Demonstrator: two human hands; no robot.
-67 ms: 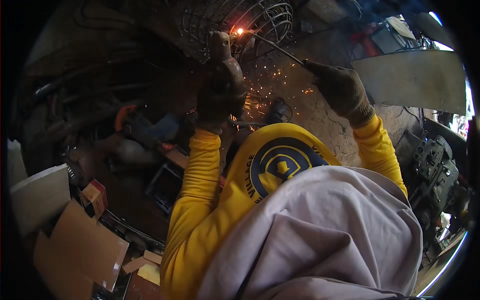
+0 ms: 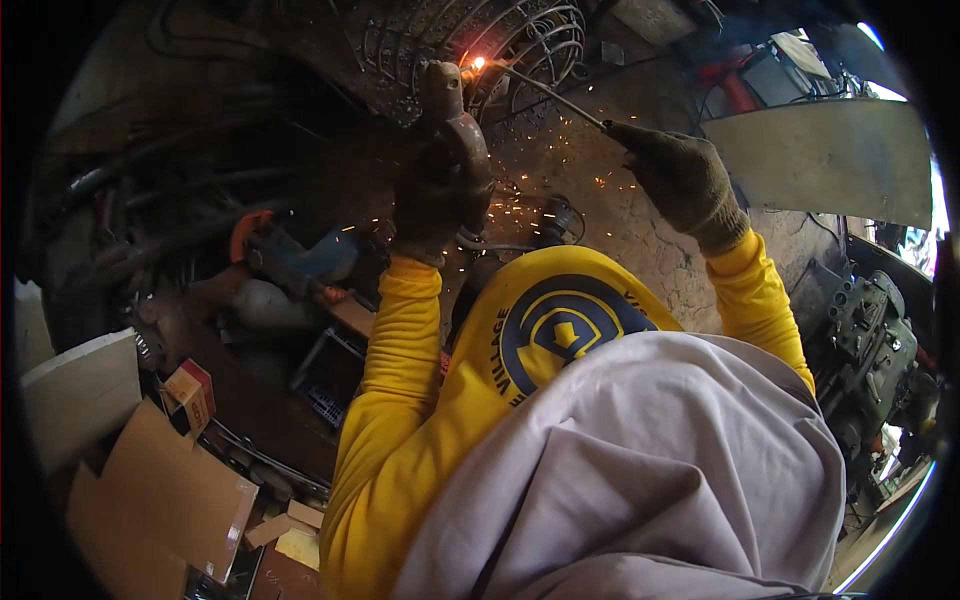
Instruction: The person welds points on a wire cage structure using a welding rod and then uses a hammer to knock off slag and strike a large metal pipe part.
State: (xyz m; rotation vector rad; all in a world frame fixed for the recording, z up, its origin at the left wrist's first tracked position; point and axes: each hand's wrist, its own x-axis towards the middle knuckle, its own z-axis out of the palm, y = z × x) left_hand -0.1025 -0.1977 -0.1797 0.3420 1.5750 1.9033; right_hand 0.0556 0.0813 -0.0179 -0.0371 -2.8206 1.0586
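My left hand (image 2: 435, 200), in a dark work glove, is closed around a thick, rusty-brown metal piece (image 2: 463, 140) with a hole near its rounded upper end. My right hand (image 2: 685, 180), in a brownish knit glove, grips a thin metal rod (image 2: 555, 95). That rod slants up and left to a glowing spot (image 2: 479, 63) just beside the metal piece's upper end. Orange sparks (image 2: 515, 205) scatter below it. Behind the glow is a round wire frame (image 2: 545, 35) of curved bars. Glare hides the exact contact point, and shadow covers the left fingers.
An angle grinder (image 2: 300, 255) with an orange guard lies left of my left forearm. Cardboard (image 2: 165, 490) and a small box (image 2: 188, 397) are at lower left. A pale flat panel (image 2: 825, 160) stands at right, above a greasy metal machine part (image 2: 875, 340). Cracked concrete floor (image 2: 660, 245) lies between.
The sparks have scattered differently, and the surroundings look slightly brighter. The glowing spot and rod tip have shifted a trace to the left. Both hands keep their grip.
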